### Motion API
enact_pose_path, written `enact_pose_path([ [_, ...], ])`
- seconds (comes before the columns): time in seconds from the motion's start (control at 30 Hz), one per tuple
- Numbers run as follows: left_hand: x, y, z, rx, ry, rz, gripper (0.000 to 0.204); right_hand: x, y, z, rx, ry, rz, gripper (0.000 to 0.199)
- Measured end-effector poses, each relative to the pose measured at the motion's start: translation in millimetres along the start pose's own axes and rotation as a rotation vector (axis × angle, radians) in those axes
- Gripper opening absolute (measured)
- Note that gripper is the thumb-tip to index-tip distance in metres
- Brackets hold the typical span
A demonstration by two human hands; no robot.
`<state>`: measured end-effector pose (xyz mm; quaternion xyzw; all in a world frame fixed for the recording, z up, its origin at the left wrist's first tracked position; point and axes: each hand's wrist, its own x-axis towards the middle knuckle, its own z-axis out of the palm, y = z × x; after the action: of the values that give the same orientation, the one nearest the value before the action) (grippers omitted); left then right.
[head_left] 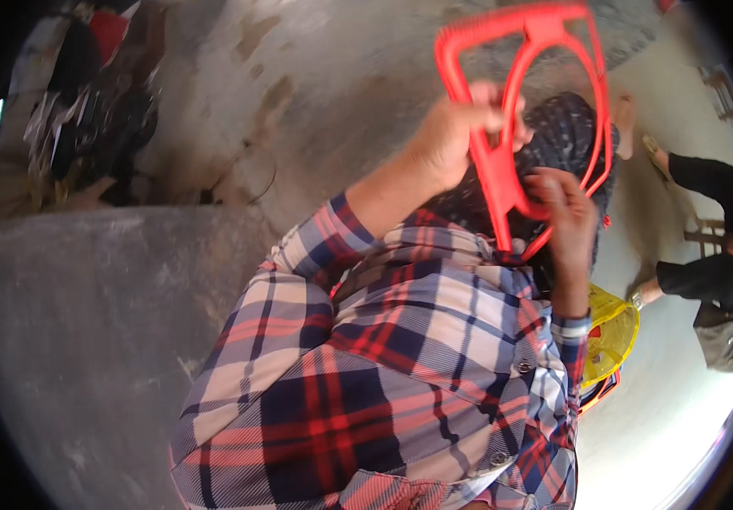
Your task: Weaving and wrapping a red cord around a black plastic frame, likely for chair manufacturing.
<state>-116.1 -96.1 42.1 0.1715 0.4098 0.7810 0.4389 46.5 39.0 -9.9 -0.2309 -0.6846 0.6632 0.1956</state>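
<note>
A red plastic frame (496, 174), with an oval opening inside a larger angular outline, is held up in front of me, over my dark speckled trousers (554, 127). My left hand (464, 136) is closed around its left bar, the fingers passing through to the oval. Close to the lower curve of the oval, my right hand (569, 212) has its fingers curled and bunched, somewhat blurred. Whatever sits between those fingers is too small or hidden to make out. The frame too is slightly smeared by motion.
To my right stands a yellow translucent bag or basket (611, 333) with red pieces by it. Further right, another person in black trousers (711, 191) sits near a small stool (705, 236). A dark cluttered heap (99, 127) lies at the far left, beyond a grey surface (120, 340).
</note>
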Motion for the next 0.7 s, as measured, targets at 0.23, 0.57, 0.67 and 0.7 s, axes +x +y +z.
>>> enact_pose_path([
  [0.23,-81,157,-24,0.179,0.14,0.44,0.062,-19,36,-81,0.171,0.316,0.094,0.025],
  [0.57,-212,189,-145,0.55,0.976,-0.146,0.035,-24,86,-88,0.111,0.107,0.347,0.024],
  [0.67,-251,153,-184,0.419,1.061,-0.267,0.032,-25,87,-85,0.1,0.098,0.349,0.024],
  [0.7,-270,141,-188,0.395,1.077,-0.275,0.032,-26,84,-83,0.103,0.095,0.353,0.023],
])
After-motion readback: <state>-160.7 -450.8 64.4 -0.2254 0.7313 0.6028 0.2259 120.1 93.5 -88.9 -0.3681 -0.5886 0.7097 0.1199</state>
